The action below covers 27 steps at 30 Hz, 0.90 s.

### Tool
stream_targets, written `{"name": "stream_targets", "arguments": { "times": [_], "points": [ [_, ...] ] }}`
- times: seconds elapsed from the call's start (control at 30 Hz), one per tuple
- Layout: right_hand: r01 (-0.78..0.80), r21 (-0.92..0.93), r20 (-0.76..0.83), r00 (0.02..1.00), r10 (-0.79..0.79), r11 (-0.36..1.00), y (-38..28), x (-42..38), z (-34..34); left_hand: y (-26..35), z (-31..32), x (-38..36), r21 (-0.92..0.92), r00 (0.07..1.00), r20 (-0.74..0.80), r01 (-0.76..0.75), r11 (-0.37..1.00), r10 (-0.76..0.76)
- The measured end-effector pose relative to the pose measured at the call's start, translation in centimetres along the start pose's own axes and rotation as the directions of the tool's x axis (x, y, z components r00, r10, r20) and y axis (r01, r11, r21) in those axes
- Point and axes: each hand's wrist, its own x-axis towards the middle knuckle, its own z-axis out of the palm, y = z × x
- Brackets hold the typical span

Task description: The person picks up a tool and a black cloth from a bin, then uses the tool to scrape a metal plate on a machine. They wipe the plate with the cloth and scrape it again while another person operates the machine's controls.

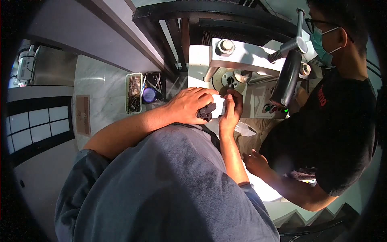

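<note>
Close in front of my body, my left hand (190, 105) is closed around a small white piece (218, 106) with a flat, paper-like face. A crumpled black cloth-like bundle (206, 112) shows at the same hand's palm side. My right hand (230, 111) meets the white piece at its right edge, thumb and fingers pinched together. What lies between those fingers is hidden. Just beyond both hands stands a machine with a thick silver crossbar (246, 60) and a round metal plate (223, 80) beneath it.
At the right, a co-worker (322, 133) in a black shirt and mask stands close, one hand (257, 162) low near my right forearm. The machine's black-gripped lever (285, 78) angles down beside them, above buttons (274, 109). A tray (134, 92) of scraps and a purple-lidded container (149, 94) lie left.
</note>
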Motion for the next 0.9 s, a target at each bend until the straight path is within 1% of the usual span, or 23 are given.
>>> {"name": "stream_targets", "arguments": {
  "times": [0.2, 0.43, 0.5, 0.83, 0.9],
  "points": [
    [-0.028, 0.054, 0.001, 1.000, 0.028, 0.998, 0.07, -0.04, 0.02, -0.07, 0.06, -0.01, -0.012, 1.000, 0.000, 0.004, 1.000, -0.004],
    [-0.008, 0.026, 0.009, 1.000, 0.008, 1.000, -0.17, 0.00, 0.09, -0.10, 0.02, 0.00, -0.009, 1.000, 0.004, 0.003, 1.000, -0.002],
    [-0.030, 0.066, -0.006, 1.000, 0.030, 0.997, -0.31, -0.07, 0.27, -0.12, 0.04, -0.02, -0.010, 1.000, 0.007, 0.004, 1.000, -0.004],
    [-0.040, 0.083, 0.015, 0.999, 0.039, 0.996, -0.08, 0.04, 0.03, -0.18, 0.09, 0.00, 0.005, 1.000, 0.016, 0.001, 1.000, -0.001],
    [-0.046, 0.129, 0.011, 0.999, 0.045, 0.991, 0.24, 0.08, 0.03, -0.20, 0.13, -0.02, 0.005, 1.000, 0.010, -0.002, 1.000, 0.002]
  ]
}}
